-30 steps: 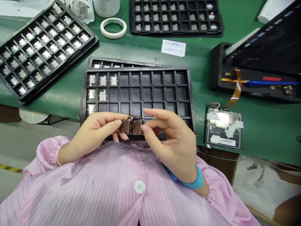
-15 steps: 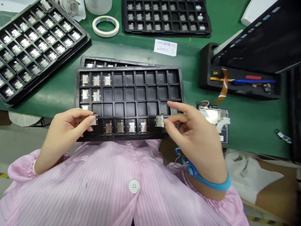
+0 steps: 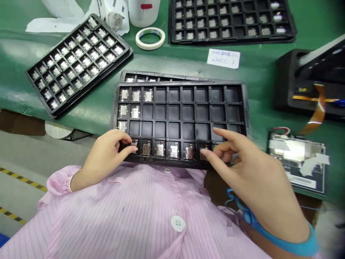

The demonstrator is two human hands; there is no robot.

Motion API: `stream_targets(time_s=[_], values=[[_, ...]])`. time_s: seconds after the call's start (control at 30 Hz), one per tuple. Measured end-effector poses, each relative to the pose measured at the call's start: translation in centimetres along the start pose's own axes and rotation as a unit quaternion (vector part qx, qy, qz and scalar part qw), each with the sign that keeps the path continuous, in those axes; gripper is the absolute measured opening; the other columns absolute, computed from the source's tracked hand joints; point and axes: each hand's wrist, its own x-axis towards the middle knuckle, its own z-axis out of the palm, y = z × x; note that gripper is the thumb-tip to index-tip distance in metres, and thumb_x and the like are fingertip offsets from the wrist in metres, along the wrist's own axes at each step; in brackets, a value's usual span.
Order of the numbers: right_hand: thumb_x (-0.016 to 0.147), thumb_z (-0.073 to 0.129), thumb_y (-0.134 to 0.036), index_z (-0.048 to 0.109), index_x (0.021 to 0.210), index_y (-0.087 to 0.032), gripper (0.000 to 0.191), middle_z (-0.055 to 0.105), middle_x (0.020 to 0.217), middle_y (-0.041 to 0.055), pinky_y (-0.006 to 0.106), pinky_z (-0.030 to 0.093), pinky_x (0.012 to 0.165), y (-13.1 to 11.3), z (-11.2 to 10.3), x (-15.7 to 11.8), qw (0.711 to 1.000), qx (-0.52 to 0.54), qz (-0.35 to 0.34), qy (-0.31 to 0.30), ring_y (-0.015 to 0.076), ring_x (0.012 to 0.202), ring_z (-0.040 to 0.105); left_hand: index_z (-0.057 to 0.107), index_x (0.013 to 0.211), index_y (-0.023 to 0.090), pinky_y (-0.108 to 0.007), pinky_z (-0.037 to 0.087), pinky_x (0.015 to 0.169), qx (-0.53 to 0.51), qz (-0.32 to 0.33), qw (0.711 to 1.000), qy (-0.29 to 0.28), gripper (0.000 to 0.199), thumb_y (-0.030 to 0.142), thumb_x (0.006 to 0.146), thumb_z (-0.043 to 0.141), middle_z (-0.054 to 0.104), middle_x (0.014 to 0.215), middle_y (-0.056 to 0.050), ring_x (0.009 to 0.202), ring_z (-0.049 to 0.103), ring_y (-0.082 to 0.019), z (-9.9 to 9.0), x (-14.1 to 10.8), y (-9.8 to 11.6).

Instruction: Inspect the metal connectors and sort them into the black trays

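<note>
A black compartment tray (image 3: pixel 167 120) lies in front of me on the edge of the green table. Small circuit boards with silvery metal covers fill part of its left columns and most of its near row. At the near left corner, my left hand (image 3: pixel 109 151) is closed, thumb and forefinger pinching a small circuit board (image 3: pixel 134 145) in its compartment. My right hand (image 3: pixel 242 163) is over the near row's right part, forefinger stretched out and fingers apart. Its thumb tip touches another small board (image 3: pixel 204 153) sitting in a compartment.
A second tray (image 3: pixel 161 76) lies under the front one. Filled trays stand at left (image 3: pixel 88 88) and at the back (image 3: pixel 231 39). A tape roll (image 3: pixel 150 39), a handwritten label (image 3: pixel 223 58), a black fixture (image 3: pixel 293 82) and a taped device (image 3: pixel 299 162) are around.
My view has shifted left, so the scene sits further right. The board in my right hand has gone down into a near-row compartment, and the fingers have loosened. My left hand's board sits lower.
</note>
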Motion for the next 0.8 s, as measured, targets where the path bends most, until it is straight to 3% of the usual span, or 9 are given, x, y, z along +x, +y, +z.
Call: stream_targets(time_s=[0.1, 0.2, 0.3, 0.4, 0.57, 0.73, 0.8], values=[[0.091, 0.06, -0.035, 0.062, 0.127, -0.016, 0.041, 0.067, 0.075, 0.0008, 0.031, 0.046, 0.057, -2.3, 0.0, 0.7, 0.997, 0.021, -0.075, 0.008, 0.019, 0.064, 0.063, 0.071, 0.091, 0.022, -0.029, 0.042, 0.065, 0.0, 0.009, 0.999, 0.044, 0.007, 0.028, 0.087, 0.071, 0.063, 0.078, 0.001, 0.064, 0.052, -0.014, -0.9, 0.6, -0.9], [0.092, 0.06, -0.024, 0.066, 0.118, -0.014, 0.029, 0.07, 0.083, 0.0048, 0.035, 0.049, 0.067, -5.8, 0.8, 2.5, 0.984, 0.049, -0.169, -0.021, 0.0229, 0.076, 0.066, 0.07, 0.096, 0.021, -0.031, 0.043, 0.07, 0.058, 0.016, 0.996, 0.067, 0.01, 0.026, 0.087, 0.069, 0.062, 0.089, -0.002, 0.067, 0.052, -0.015, -2.2, 2.1, -1.6], [0.093, 0.056, -0.017, 0.068, 0.105, -0.014, 0.017, 0.07, 0.094, 0.0096, 0.038, 0.049, 0.079, -9.4, 2.5, 5.2, 0.971, 0.057, -0.217, -0.077, 0.0269, 0.091, 0.064, 0.068, 0.099, 0.021, -0.033, 0.042, 0.073, 0.113, 0.033, 0.993, 0.011, 0.013, 0.027, 0.088, 0.068, 0.057, 0.09, -0.004, 0.074, 0.052, -0.018, -3.0, 3.5, -1.7], [0.095, 0.049, -0.01, 0.068, 0.1, -0.013, 0.02, 0.067, 0.1, 0.0125, 0.037, 0.047, 0.085, -11.8, 4.4, 7.9, 0.971, 0.048, -0.21, -0.107, 0.0272, 0.097, 0.062, 0.066, 0.099, 0.02, -0.034, 0.041, 0.072, 0.136, 0.043, 0.989, -0.03, 0.013, 0.026, 0.087, 0.068, 0.053, 0.093, -0.004, 0.08, 0.053, -0.021, -3.2, 4.3, -1.3], [0.091, 0.053, -0.008, 0.066, 0.107, -0.013, 0.022, 0.061, 0.109, 0.0155, 0.037, 0.046, 0.082, -12.5, 6.5, 10.1, 0.977, 0.016, -0.186, -0.099, 0.0295, 0.101, 0.058, 0.062, 0.096, 0.02, -0.034, 0.041, 0.074, 0.142, 0.052, 0.987, -0.056, 0.01, 0.02, 0.087, 0.066, 0.051, 0.097, -0.004, 0.081, 0.053, -0.021, -3.1, 4.5, -1.0], [0.086, 0.056, -0.007, 0.062, 0.099, -0.014, 0.016, 0.059, 0.108, 0.0132, 0.035, 0.044, 0.079, -12.4, 6.6, 10.3, 0.977, 0.042, -0.194, -0.082, 0.0269, 0.099, 0.057, 0.058, 0.09, 0.02, -0.033, 0.04, 0.074, 0.131, 0.063, 0.988, -0.042, 0.01, 0.018, 0.086, 0.067, 0.05, 0.099, -0.004, 0.079, 0.051, -0.019, -3.1, 4.3, -0.9], [0.085, 0.055, -0.005, 0.061, 0.095, -0.016, 0.016, 0.062, 0.099, 0.0092, 0.033, 0.042, 0.074, -12.4, 6.4, 10.2, 0.974, 0.077, -0.195, -0.088, 0.0232, 0.089, 0.058, 0.056, 0.088, 0.019, -0.031, 0.039, 0.071, 0.124, 0.073, 0.989, -0.032, 0.01, 0.016, 0.086, 0.066, 0.051, 0.096, -0.003, 0.075, 0.049, -0.017, -3.0, 4.1, -0.9]])
